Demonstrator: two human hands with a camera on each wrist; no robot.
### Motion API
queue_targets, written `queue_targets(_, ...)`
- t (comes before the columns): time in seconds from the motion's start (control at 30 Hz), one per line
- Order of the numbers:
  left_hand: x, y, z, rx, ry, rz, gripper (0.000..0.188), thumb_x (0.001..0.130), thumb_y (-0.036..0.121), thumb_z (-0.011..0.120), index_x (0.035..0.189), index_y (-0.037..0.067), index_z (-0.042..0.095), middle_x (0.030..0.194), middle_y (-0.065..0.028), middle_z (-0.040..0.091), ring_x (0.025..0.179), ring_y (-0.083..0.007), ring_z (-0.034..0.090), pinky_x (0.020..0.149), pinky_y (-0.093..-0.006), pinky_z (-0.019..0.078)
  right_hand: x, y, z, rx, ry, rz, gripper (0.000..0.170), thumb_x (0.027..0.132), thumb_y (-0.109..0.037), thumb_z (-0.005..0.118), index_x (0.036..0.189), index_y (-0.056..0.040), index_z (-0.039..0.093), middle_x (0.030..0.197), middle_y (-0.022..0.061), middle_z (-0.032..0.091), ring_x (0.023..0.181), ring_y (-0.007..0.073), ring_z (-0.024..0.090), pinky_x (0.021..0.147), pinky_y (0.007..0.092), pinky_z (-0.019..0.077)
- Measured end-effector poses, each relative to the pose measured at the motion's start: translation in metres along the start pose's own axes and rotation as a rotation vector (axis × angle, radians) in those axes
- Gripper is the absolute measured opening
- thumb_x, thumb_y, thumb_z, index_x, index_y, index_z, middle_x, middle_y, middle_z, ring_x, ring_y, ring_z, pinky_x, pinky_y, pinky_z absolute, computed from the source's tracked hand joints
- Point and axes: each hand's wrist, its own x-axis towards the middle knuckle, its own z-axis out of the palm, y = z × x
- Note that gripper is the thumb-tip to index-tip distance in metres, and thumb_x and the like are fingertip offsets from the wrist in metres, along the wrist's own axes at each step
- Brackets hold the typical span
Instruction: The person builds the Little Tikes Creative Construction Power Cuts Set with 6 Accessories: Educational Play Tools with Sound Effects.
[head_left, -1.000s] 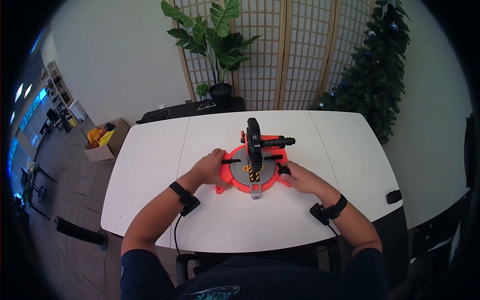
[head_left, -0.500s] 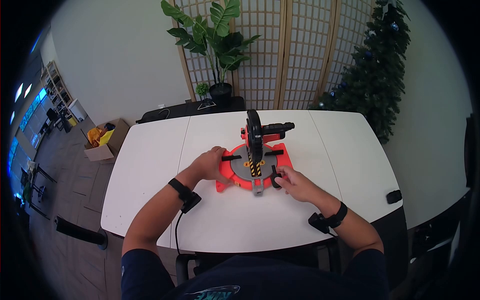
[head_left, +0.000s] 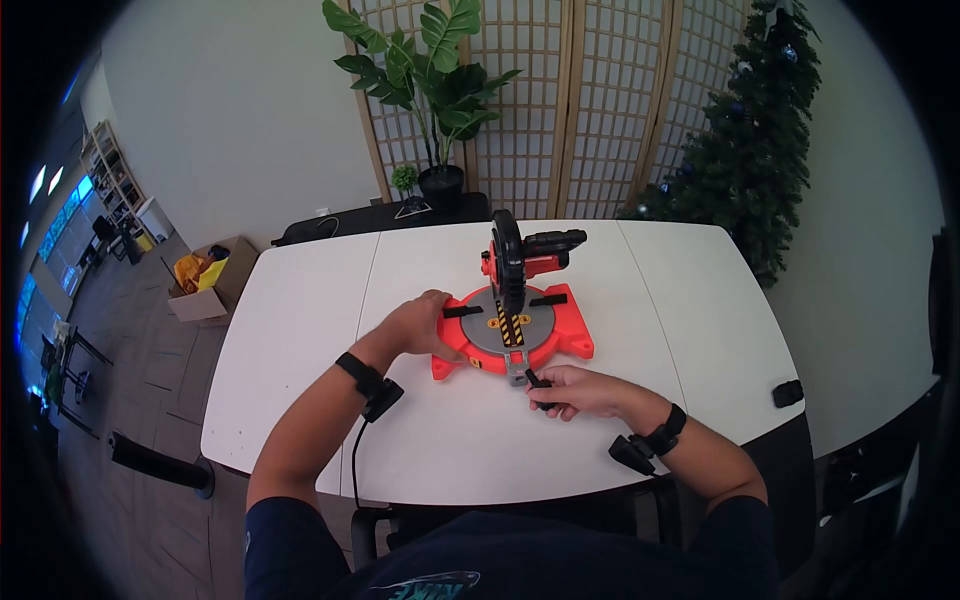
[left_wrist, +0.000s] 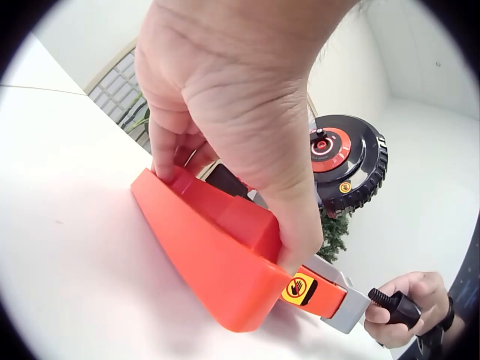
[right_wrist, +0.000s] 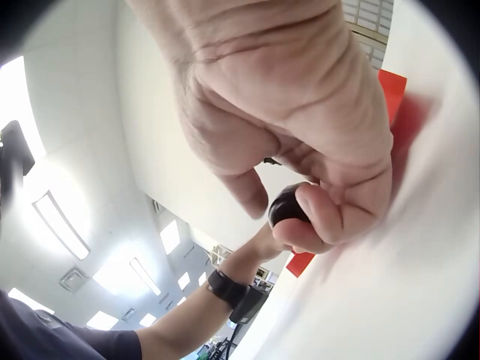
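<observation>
A toy miter saw [head_left: 508, 262] with an orange base [head_left: 572, 325], a grey round turntable and a black blade guard stands on the table. My left hand [head_left: 412, 326] grips the left end of the base, thumb at the front and fingers at the back, as the left wrist view shows. In my right hand [head_left: 588, 390] is a black knob [left_wrist: 403, 309] with a threaded shaft, pinched in the fingers. The shaft points at the grey bracket [left_wrist: 349, 307] on the front of the base, its tip close to the bracket's end. In the right wrist view the fingers hide most of the knob.
The white table [head_left: 300, 330] bears a small black object [head_left: 788, 393] at its right edge. A cardboard box [head_left: 225, 290] stands on the floor at left. Behind the table are a potted plant [head_left: 441, 185], a folding screen and a decorated tree [head_left: 740, 150].
My right hand has carried the knob from the right side of the base toward me and left, to the front bracket. The saw has turned slightly; my left hand stays on the base.
</observation>
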Motion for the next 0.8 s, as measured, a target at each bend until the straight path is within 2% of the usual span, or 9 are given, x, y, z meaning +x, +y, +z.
queue_targets(0.13, 0.002, -0.005, 0.005, 0.003, 0.046, 0.035, 0.112, 0.051, 0.058, 0.089, 0.133, -0.008, 0.051, 0.13, -0.0225, 0.057, 0.115, -0.0343, 0.062, 0.098, -0.0379, 0.0511, 0.002, 0.001, 0.004, 0.003, -0.034, 0.014, 0.034, 0.098, -0.043, 0.064, 0.113, -0.0133, 0.058, 0.098, -0.0046, 0.059, 0.081, 0.0036, 0.055, 0.067, 0.0199, 0.0443)
queue_targets(0.23, 0.002, -0.007, 0.007, 0.016, 0.067, 0.047, 0.112, 0.051, 0.058, 0.089, 0.133, -0.008, 0.05, 0.13, -0.0229, 0.057, 0.115, -0.0344, 0.062, 0.098, -0.0381, 0.0513, 0.005, 0.005, 0.006, 0.024, -0.034, 0.025, 0.033, 0.098, -0.042, 0.064, 0.112, -0.0133, 0.058, 0.096, -0.0053, 0.057, 0.083, 0.0039, 0.059, 0.067, 0.0197, 0.0446)
queue_targets(0.33, 0.001, -0.002, 0.004, 0.007, 0.031, -0.001, 0.115, 0.051, 0.057, 0.088, 0.137, -0.007, 0.047, 0.136, -0.0242, 0.054, 0.12, -0.0347, 0.06, 0.104, -0.0373, 0.0491, 0.006, 0.005, 0.008, 0.091, -0.035, 0.033, 0.032, 0.098, -0.041, 0.065, 0.112, -0.0129, 0.058, 0.095, -0.0052, 0.055, 0.086, 0.0051, 0.064, 0.066, 0.0192, 0.0447)
queue_targets(0.63, 0.002, 0.001, 0.003, 0.02, 0.032, -0.011, 0.117, 0.051, 0.057, 0.088, 0.138, -0.008, 0.046, 0.137, -0.0251, 0.053, 0.122, -0.0351, 0.059, 0.104, -0.0375, 0.0489, 0.017, 0.018, 0.004, 0.336, -0.036, -0.001, 0.028, 0.102, -0.033, 0.06, 0.116, -0.0091, 0.056, 0.105, -0.0004, 0.062, 0.093, 0.0138, 0.069, 0.066, 0.0216, 0.0494)
queue_targets(0.8, 0.004, -0.003, 0.006, 0.006, 0.039, -0.009, 0.117, 0.052, 0.058, 0.087, 0.139, -0.008, 0.046, 0.139, -0.0249, 0.052, 0.123, -0.0351, 0.059, 0.104, -0.0374, 0.0485, 0.021, 0.023, 0.009, 0.393, 0.019, -0.03, 0.027, 0.103, -0.029, 0.059, 0.118, -0.0066, 0.055, 0.111, 0.0062, 0.065, 0.097, 0.0182, 0.07, 0.07, 0.0261, 0.0528)
